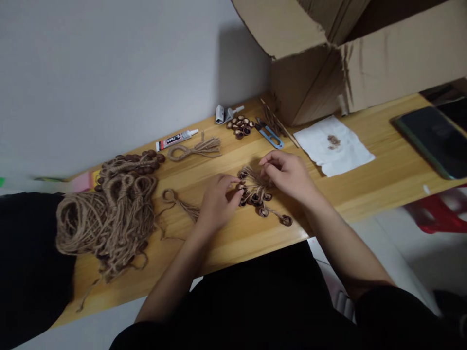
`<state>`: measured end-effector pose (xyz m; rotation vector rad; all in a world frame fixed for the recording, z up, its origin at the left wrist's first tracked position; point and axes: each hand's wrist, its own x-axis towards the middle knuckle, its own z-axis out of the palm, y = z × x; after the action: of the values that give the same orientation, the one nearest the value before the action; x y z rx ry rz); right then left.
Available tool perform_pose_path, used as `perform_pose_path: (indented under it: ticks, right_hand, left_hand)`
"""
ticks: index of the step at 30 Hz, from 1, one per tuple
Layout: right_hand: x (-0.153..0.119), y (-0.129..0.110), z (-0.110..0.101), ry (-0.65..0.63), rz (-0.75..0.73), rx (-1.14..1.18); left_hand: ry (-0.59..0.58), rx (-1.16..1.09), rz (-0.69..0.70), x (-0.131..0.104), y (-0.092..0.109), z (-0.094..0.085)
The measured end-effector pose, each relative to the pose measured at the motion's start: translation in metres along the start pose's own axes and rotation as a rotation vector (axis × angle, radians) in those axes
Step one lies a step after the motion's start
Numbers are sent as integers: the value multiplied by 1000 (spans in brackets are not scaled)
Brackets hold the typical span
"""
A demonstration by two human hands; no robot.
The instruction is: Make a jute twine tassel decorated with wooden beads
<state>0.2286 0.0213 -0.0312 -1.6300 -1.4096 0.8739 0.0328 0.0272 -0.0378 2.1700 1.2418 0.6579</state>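
glue tube (177, 139): reads "b-7000", upside down
left hand (219, 201): half open, fingertips at the shells (255, 199); cannot tell if pinching
right hand (289, 175): curled beside the twine (254, 177), grip unclear
shells, twine: on desk (233, 236), between hands

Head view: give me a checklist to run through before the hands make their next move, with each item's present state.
1. Corded shells within reach of both hands: ok, on the table beside them.
2. Left hand gripping a shell: cannot tell; its fingertips are right at the cluster.
3. Right hand gripping the cords: cannot tell; its fingers are close to the strands.
4. Blue snips lying free of the hands: ok, beyond them.
5. Glue tube sealed: cannot tell at this size.
6. White sheet clean: not ok, a brown patch marks it.
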Motion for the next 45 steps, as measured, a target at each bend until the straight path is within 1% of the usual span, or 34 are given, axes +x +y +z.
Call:
perform_pose_path:
  ticks: [3,5,8,10,14,17,22,26,30,36,41,45]
  right_hand:
    - [1,2,-2,38,34,4]
    - [2,3,-3,56,47,13]
    - [2,5,-3,68,44,22]
    - [2,4,-3,68,45,24]
    - [2,2,-4,47,71,29]
    - [2,3,-4,44,63,28]
    - [2,4,-4,46,41,29]
    - [2,4,-4,47,51,51]
    - [2,4,-4,53,41,71]
    - [3,7,-2,47,49,76]
    - [5,9,0,64,22,88]
    - [5,10,2,67,23,124]
  left_hand:
    - [27,93,118,1,3,-1]
    - [-23,151,176,3,6,0]
    - [-143,223,239,5,12,3]
    - [-173,276,251,5,15,5]
    - [-173,335,229,3,17,6]
    - [-166,349,231,2,17,5]
    - [-119,418,227,0,19,5]
    - [-91,434,203,-4,19,3]
    - [-70,414,128,-13,17,-4]
    - [-37,408,33,-37,12,-14]
    - [-10,364,-22,-52,11,-13]
    - [-5,356,-49,-54,11,-10]
